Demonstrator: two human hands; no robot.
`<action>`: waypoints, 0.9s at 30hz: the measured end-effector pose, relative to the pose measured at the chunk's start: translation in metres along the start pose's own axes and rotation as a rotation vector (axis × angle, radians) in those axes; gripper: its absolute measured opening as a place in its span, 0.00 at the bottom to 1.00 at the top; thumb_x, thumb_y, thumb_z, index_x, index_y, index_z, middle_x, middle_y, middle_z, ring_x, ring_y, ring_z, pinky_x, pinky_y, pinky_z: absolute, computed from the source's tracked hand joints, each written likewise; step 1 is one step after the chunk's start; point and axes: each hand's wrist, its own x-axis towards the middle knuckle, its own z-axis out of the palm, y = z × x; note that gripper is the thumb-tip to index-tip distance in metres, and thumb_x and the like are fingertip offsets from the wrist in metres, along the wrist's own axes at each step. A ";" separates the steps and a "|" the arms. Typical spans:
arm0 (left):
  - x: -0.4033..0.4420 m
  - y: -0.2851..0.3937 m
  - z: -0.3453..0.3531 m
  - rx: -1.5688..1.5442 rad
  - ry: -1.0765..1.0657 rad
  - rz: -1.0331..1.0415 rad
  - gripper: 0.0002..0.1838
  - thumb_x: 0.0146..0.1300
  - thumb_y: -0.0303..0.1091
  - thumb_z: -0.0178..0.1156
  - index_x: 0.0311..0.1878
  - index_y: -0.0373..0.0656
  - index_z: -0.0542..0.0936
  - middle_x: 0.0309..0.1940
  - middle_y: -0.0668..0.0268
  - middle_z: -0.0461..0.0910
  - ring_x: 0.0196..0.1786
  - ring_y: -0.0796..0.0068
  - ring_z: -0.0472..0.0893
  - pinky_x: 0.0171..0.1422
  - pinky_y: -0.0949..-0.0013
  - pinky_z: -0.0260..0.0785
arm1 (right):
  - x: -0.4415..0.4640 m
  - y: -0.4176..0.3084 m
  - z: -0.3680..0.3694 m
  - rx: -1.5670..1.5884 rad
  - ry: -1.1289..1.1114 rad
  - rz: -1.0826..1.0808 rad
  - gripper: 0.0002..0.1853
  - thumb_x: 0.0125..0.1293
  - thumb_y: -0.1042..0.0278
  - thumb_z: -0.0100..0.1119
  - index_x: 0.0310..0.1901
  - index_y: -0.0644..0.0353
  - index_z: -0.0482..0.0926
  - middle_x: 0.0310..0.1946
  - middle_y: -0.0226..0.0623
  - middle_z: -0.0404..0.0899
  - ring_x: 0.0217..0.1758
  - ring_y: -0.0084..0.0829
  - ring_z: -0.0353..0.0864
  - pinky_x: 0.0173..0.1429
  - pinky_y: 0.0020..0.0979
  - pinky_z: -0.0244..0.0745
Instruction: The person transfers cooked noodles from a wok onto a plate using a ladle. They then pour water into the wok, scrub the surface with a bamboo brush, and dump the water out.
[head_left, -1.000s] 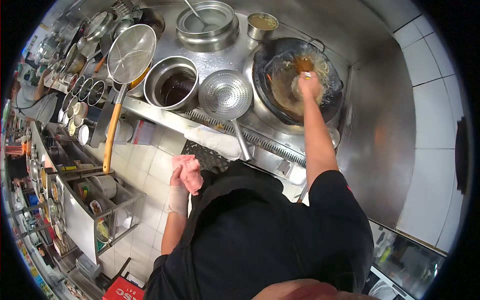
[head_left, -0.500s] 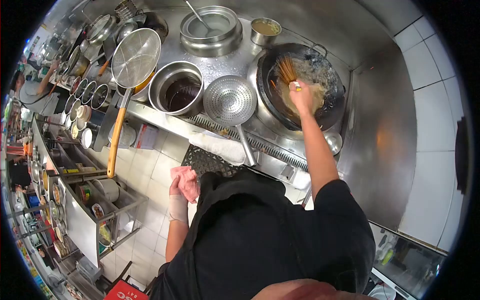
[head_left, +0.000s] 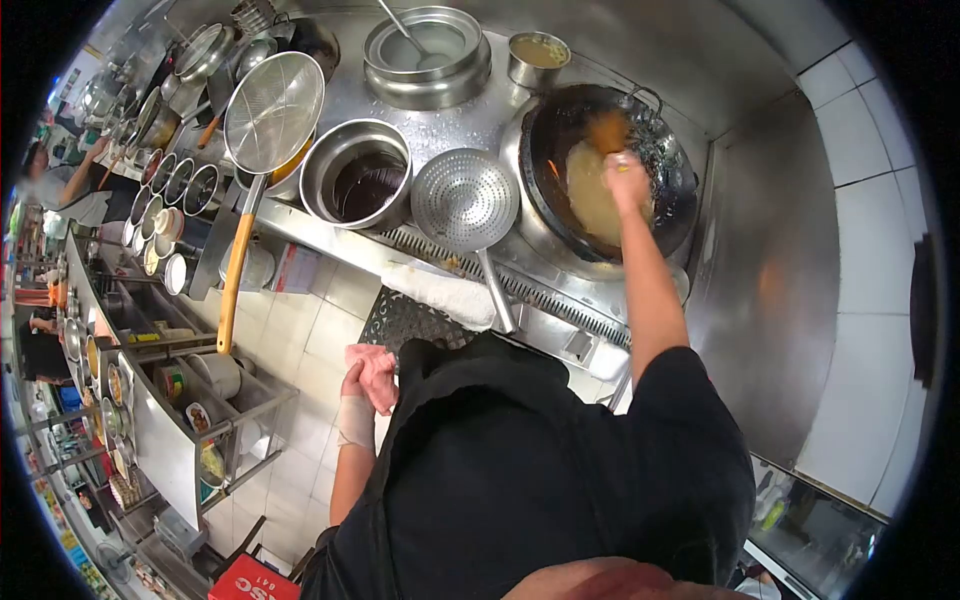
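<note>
My right hand point(head_left: 627, 178) is closed around the handle of a bamboo wok brush point(head_left: 607, 132). Its bristles are smeared by motion over the far part of the dark wok point(head_left: 545, 190), which sits on the burner. Cloudy, yellowish water point(head_left: 592, 198) pools inside the wok. Down at my left side, my left hand point(head_left: 352, 380) grips a crumpled pink cloth point(head_left: 374, 375); a pale wrap covers that wrist. Left of the wok, a perforated strainer ladle point(head_left: 466, 200) rests with its handle toward me.
A pot of dark liquid point(head_left: 312, 190), a wide pot with a ladle point(head_left: 425, 92) and a small metal container point(head_left: 538, 62) stand on the range. A wire-mesh skimmer point(head_left: 250, 215) juts out at left. A white towel point(head_left: 440, 294) lies along the front edge. Another person point(head_left: 75, 190) stands far left.
My right hand and the brush have shifted slightly right within the wok. Bubbling froth at the wok's right has given way to a smoother pool. My left hand stays on the cloth.
</note>
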 end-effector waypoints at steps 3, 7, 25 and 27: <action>0.003 0.004 0.003 -0.040 -0.007 -0.021 0.32 0.68 0.50 0.49 0.65 0.33 0.67 0.52 0.51 0.78 0.53 0.53 0.79 0.59 0.56 0.74 | -0.003 -0.007 -0.006 0.091 -0.033 -0.039 0.21 0.59 0.43 0.58 0.50 0.43 0.83 0.42 0.48 0.85 0.47 0.53 0.83 0.53 0.47 0.77; 0.002 0.002 0.011 -0.027 -0.007 -0.014 0.32 0.69 0.50 0.49 0.65 0.32 0.66 0.53 0.51 0.78 0.53 0.53 0.79 0.60 0.57 0.73 | 0.007 -0.002 -0.011 0.062 0.059 0.167 0.20 0.59 0.45 0.59 0.49 0.42 0.85 0.44 0.44 0.85 0.49 0.49 0.84 0.53 0.42 0.77; 0.033 0.006 -0.007 0.061 -0.024 -0.040 0.30 0.67 0.50 0.51 0.63 0.37 0.69 0.51 0.52 0.79 0.52 0.55 0.80 0.55 0.56 0.76 | -0.038 0.029 0.004 0.333 -0.114 -0.276 0.23 0.58 0.48 0.64 0.51 0.52 0.84 0.42 0.46 0.85 0.48 0.44 0.85 0.54 0.38 0.76; 0.030 0.005 -0.008 0.026 0.003 -0.018 0.30 0.67 0.50 0.51 0.63 0.36 0.69 0.50 0.52 0.79 0.52 0.54 0.80 0.56 0.56 0.75 | -0.030 0.040 -0.040 0.242 -0.261 -0.241 0.24 0.58 0.46 0.63 0.51 0.51 0.84 0.44 0.47 0.85 0.49 0.45 0.85 0.54 0.39 0.76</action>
